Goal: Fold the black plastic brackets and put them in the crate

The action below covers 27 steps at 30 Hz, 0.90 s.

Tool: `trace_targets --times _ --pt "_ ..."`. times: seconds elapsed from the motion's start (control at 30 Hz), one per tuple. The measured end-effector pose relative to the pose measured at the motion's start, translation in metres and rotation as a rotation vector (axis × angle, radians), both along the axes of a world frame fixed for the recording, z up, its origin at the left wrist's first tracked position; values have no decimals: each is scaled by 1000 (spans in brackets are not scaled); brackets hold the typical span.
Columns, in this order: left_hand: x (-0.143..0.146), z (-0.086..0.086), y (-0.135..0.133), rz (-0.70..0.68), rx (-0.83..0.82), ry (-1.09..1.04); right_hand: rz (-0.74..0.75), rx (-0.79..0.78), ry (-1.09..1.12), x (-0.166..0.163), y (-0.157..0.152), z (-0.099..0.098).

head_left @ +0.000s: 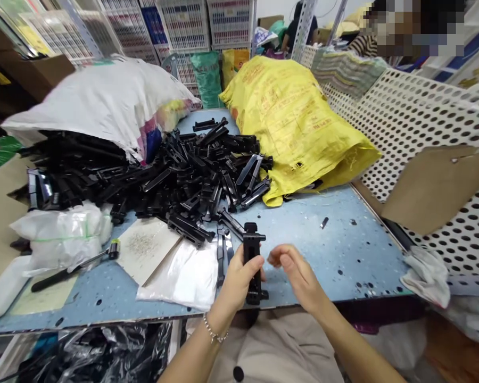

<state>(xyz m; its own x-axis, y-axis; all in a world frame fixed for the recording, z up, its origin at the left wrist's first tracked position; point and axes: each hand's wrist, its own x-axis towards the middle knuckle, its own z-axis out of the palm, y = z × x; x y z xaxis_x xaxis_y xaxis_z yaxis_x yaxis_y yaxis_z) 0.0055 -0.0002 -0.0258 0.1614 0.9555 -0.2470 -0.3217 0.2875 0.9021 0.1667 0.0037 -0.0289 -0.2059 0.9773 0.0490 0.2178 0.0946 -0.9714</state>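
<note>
The black clamp piece (251, 254) stands upright in our left hand (236, 281), whose fingers wrap tight round its lower half. We hold it over the near edge of the table (343, 250), just on our side of the pile of black parts (171, 170). Our right hand (299, 274) hovers just beside the piece without touching it. Its fingers are drawn narrow, thumb and forefinger nearly pinched, and we cannot tell whether they hold anything small.

Just in front of the pile lie a white plastic sheet (181, 276) and a card (146, 247) sprinkled with tiny grey bits. Off the pile's near left corner, a black-handled tool (67, 270) rests beside a bundle of clear bags (62, 234). A white sack (104, 98) slumps over the pile's far left, and a yellow sack (299, 122) leans against its right. A small metal bit (324, 222) lies alone to the pile's right.

We judge a drop to be the main risk. The piece sits at the table's very edge, so a slack grip would send it off the table and down toward our lap. A careless wrist could also scatter the grey bits off the card.
</note>
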Motion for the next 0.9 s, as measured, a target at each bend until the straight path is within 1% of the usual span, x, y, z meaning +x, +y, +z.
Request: trace_targets --times 0.07,0.1,0.13,0.17,0.23,0.3,0.33,0.37,0.43,0.5,0.57,0.6,0.67,0.73,0.8,0.9 --pt "1 3 -4 -79 -33 25 -112 207 -112 -1 12 4" --pt "4 3 -6 -104 -52 26 -138 290 -159 -5 19 6" --pt "6 4 -8 -110 -72 28 -145 340 -191 -9 25 7" --pt "9 3 -8 -93 -92 36 -137 344 -199 -13 29 7" --pt "13 2 -7 -29 -123 54 -107 238 -154 -19 33 6" --pt "13 1 -3 51 -152 30 -72 135 -129 -19 26 4" --pt "12 0 0 85 -174 -6 -45 150 -157 -17 19 1" --pt "11 1 2 115 -201 -55 -10 217 -216 -14 10 -1" --pt "9 2 6 138 -261 -165 64 441 -369 -7 -9 -8" --pt "10 5 7 106 -304 -251 98 665 -471 -2 -23 -14" --pt "14 8 6 64 -323 -292 89 808 -491 2 -30 -20" --pt "18 10 4 68 -313 -290 84 838 -480 2 -30 -22" --pt "23 12 0 148 -242 -242 68 800 -420 1 -29 -25" --pt "26 12 -4 256 -114 -133 29 664 -315 -4 -29 -27" --pt "25 11 -10 320 21 25 -11 456 -195 -13 -32 -29" --pt "17 9 -20 332 218 287 -6 88 -39 -26 -38 -33"
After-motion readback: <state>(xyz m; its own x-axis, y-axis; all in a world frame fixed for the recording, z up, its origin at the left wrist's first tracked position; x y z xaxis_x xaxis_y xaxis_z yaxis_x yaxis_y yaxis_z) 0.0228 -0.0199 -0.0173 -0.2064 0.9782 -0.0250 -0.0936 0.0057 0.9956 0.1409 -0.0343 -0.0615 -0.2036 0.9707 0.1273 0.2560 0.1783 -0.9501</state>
